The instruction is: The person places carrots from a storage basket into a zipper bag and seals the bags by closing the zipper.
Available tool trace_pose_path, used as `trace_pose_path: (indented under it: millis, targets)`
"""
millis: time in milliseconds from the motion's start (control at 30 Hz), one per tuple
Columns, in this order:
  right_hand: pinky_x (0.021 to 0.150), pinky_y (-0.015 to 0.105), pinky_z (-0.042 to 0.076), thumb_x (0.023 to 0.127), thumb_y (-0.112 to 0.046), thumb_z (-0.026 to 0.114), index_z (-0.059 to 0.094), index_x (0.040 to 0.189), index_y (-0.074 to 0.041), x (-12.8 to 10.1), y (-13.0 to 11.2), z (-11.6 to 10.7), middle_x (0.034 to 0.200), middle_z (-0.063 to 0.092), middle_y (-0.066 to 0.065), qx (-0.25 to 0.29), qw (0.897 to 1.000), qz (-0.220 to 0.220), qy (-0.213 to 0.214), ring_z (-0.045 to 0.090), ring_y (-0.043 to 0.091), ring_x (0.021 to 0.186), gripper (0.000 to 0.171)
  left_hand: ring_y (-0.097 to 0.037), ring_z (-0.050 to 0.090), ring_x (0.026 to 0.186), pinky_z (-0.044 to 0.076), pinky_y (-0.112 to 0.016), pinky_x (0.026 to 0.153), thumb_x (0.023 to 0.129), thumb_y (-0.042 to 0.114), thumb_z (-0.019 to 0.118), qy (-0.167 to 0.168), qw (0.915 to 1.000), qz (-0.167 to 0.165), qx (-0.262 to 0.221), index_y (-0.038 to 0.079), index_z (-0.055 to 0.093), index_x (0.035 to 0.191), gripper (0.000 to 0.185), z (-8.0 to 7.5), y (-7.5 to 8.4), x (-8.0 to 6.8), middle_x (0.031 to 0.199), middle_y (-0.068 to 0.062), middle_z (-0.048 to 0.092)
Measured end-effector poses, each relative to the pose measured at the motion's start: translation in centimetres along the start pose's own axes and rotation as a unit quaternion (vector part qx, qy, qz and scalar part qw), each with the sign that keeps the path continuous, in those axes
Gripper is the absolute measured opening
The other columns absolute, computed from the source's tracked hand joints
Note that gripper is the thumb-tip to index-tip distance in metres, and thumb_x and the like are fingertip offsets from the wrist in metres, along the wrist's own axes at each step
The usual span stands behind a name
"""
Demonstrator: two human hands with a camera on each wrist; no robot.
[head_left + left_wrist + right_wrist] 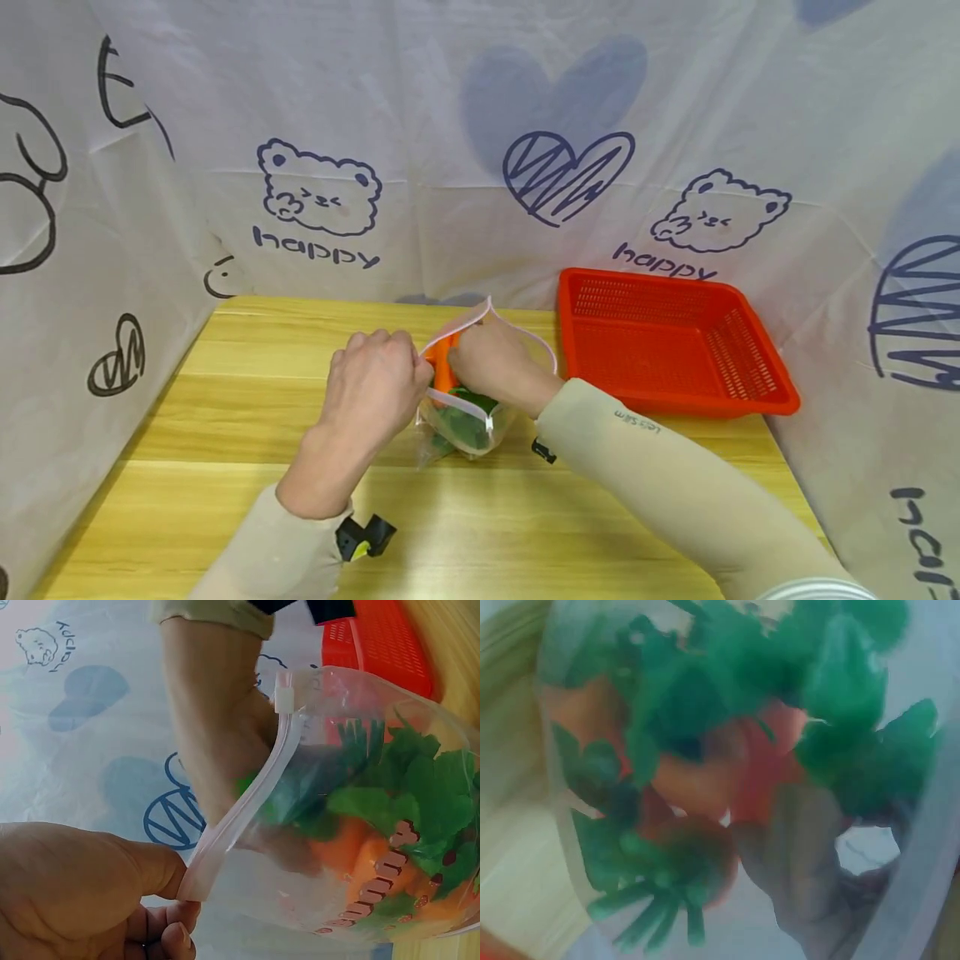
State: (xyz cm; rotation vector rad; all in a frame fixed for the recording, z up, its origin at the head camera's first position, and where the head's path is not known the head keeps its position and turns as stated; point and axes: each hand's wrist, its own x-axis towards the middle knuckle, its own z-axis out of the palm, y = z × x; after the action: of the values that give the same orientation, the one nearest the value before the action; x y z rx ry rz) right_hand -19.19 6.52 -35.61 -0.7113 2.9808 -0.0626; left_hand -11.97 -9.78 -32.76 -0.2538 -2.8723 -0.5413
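A clear zip bag [487, 439] stands with its mouth spread wide, its white slider [284, 700] at one end of the strip. My left hand [375, 375] pinches the bag's rim between thumb and fingers. Through the mouth, my right hand [495, 358] reaches inside, beside an orange carrot-like piece [444, 367]. Green leafy pieces [427, 780] and more orange pieces [375, 859] fill the lower bag. Seen through the plastic in the right wrist view, the right fingers [802, 847] lie against reddish-orange pieces [761, 765]; blur hides whether they grip one.
A red plastic basket [675, 400] with perforated walls stands at the table's back right, beside the bag. The wood-grain table [225, 400] is bounded at the back and sides by a white printed cloth [427, 108].
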Motion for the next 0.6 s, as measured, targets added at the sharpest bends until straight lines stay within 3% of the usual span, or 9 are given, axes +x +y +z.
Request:
trace_pose_path:
  millis: [67, 100, 200, 333, 400, 500, 600]
  targets:
    - [0.061, 0.03, 0.042, 0.103, -0.02, 0.06, 0.062, 0.075, -0.013, -0.2, -0.3, 0.0, 0.065, 0.049, -0.002, -0.03, 0.999, -0.03, -0.003, 0.048, 0.017, 0.059, 0.029, -0.032, 0.052, 0.07, 0.041, -0.041, 0.063, 0.09, 0.013, 0.058, -0.005, 1.0, -0.007, -0.004, 0.011, 0.056, 0.07, 0.02, -0.1, -0.2, 0.1, 0.07, -0.007, 0.055]
    - [0.057, 0.03, 0.041, 0.103, -0.023, 0.06, 0.063, 0.076, -0.014, -0.6, -0.4, -0.1, 0.064, 0.049, -0.002, -0.002, 1.0, -0.006, -0.005, 0.048, 0.017, 0.057, 0.029, -0.032, 0.052, 0.071, 0.042, -0.042, 0.063, 0.091, 0.014, 0.057, -0.008, 0.9999, -0.011, -0.005, 0.011, 0.057, 0.07, 0.02, -0.1, -0.3, 0.1, 0.071, -0.007, 0.055]
    - [0.054, 0.034, 0.042, 0.104, -0.031, 0.059, 0.061, 0.079, -0.017, -2.4, -0.4, -1.4, 0.066, 0.052, -0.001, 0.013, 0.999, 0.044, 0.003, 0.052, 0.019, 0.058, 0.029, -0.032, 0.053, 0.074, 0.043, -0.043, 0.066, 0.092, 0.015, 0.056, -0.017, 0.9994, -0.027, -0.009, 0.011, 0.058, 0.071, 0.022, -0.2, -0.5, 0.1, 0.072, -0.007, 0.057]
    - [0.045, 0.039, 0.041, 0.1, -0.039, 0.064, 0.055, 0.079, -0.015, -6.1, 2.0, -2.5, 0.065, 0.051, 0.002, 0.017, 0.989, 0.104, 0.108, 0.052, 0.022, 0.054, 0.034, -0.032, 0.053, 0.075, 0.042, -0.042, 0.067, 0.094, 0.017, 0.055, -0.027, 0.9987, -0.042, -0.013, 0.011, 0.059, 0.073, 0.023, -0.3, -0.9, 0.0, 0.074, -0.007, 0.059]
    - [0.044, 0.039, 0.041, 0.097, -0.043, 0.068, 0.053, 0.083, -0.011, -7.8, 3.9, -2.2, 0.065, 0.05, 0.004, 0.021, 0.983, 0.128, 0.133, 0.051, 0.024, 0.053, 0.038, -0.031, 0.052, 0.074, 0.042, -0.042, 0.067, 0.094, 0.017, 0.054, -0.027, 0.9986, -0.043, -0.013, 0.011, 0.059, 0.072, 0.023, -0.3, -1.1, -0.1, 0.074, -0.007, 0.059]
    - [0.047, 0.036, 0.041, 0.095, -0.045, 0.072, 0.056, 0.097, -0.007, -9.1, 6.3, -1.4, 0.069, 0.054, 0.005, 0.084, 0.98, 0.157, 0.084, 0.052, 0.023, 0.055, 0.041, -0.032, 0.053, 0.073, 0.041, -0.041, 0.065, 0.096, 0.019, 0.054, -0.028, 0.9987, -0.04, -0.012, 0.011, 0.059, 0.072, 0.026, -0.3, -1.3, 0.0, 0.073, -0.007, 0.059]
    - [0.05, 0.032, 0.045, 0.098, -0.031, 0.069, 0.061, 0.102, -0.006, -8.7, 7.0, -0.9, 0.071, 0.063, 0.003, 0.187, 0.971, 0.149, 0.026, 0.059, 0.018, 0.057, 0.027, -0.031, 0.053, 0.072, 0.04, -0.04, 0.063, 0.097, 0.02, 0.053, -0.041, 0.9984, -0.033, -0.021, 0.011, 0.058, 0.07, 0.03, -0.4, -1.4, 0.3, 0.07, -0.006, 0.057]
